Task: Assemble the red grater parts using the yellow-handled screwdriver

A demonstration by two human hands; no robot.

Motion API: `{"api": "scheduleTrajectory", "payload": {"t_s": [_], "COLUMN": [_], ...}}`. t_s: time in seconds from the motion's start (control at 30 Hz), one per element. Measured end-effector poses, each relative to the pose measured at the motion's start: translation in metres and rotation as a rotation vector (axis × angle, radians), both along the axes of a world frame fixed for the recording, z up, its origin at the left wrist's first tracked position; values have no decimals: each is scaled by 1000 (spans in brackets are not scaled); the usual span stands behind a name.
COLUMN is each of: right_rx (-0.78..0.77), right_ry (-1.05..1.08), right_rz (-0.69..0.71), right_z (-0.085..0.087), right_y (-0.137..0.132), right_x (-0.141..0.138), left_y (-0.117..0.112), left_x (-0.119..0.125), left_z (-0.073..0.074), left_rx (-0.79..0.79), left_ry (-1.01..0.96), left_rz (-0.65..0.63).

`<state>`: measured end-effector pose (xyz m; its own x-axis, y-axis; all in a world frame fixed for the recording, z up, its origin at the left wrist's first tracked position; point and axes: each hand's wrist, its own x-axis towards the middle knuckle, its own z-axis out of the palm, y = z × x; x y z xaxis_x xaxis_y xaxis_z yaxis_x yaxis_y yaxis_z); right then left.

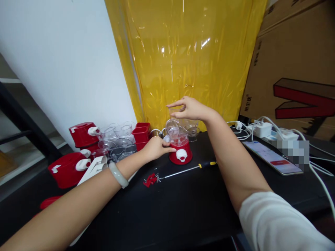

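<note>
A rotary grater with a red base (180,153) and a white knob (181,155) on its front stands upright on the black table. Its clear plastic body (173,129) sits on top of the base. My left hand (156,149) grips the base from the left, thumb on its front edge and the other fingers partly hidden behind. Above, my right hand (192,109) has thumb and fingers around the clear top of the body. A screwdriver (183,171) with a yellow-and-black handle lies in front, its tip near small red parts (150,180) and several screws (158,178).
More red bases (68,169), clear plastic bodies (123,134), red pushers (141,136) and metal drums (156,133) crowd the left. A phone (272,158), white chargers (263,129) and cables lie right. Behind are a yellow plastic curtain (193,52) and a cardboard box (295,55).
</note>
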<state>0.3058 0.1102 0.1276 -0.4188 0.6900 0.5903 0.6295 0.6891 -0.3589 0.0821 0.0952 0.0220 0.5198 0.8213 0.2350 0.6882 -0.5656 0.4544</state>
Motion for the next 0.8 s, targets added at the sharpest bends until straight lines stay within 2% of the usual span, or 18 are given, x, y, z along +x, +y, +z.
{"api": "scheduleTrajectory", "payload": {"t_s": [0.13, 0.27, 0.37, 0.47, 0.7, 0.8], "right_rx": [-163, -231, -205, -154, -118, -113], "right_ry": [207, 334, 382, 402, 368, 383], "right_rz": [211, 306, 306, 279, 257, 242], "right_z": [-6, -8, -5, 1, 14, 15], "right_y": [16, 22, 18, 10, -18, -22], "right_x": [16, 28, 39, 49, 59, 59], "left_y": [-2, 5, 15, 19, 2, -5], "left_x": [-3, -4, 0, 4, 15, 24], "left_z": [5, 5, 1, -1, 13, 15], "left_rx": [67, 4, -134, -210, -84, -53], "left_ry": [17, -75, -186, -183, -88, -56], "left_rz": [-38, -51, -122, -182, -64, -39]}}
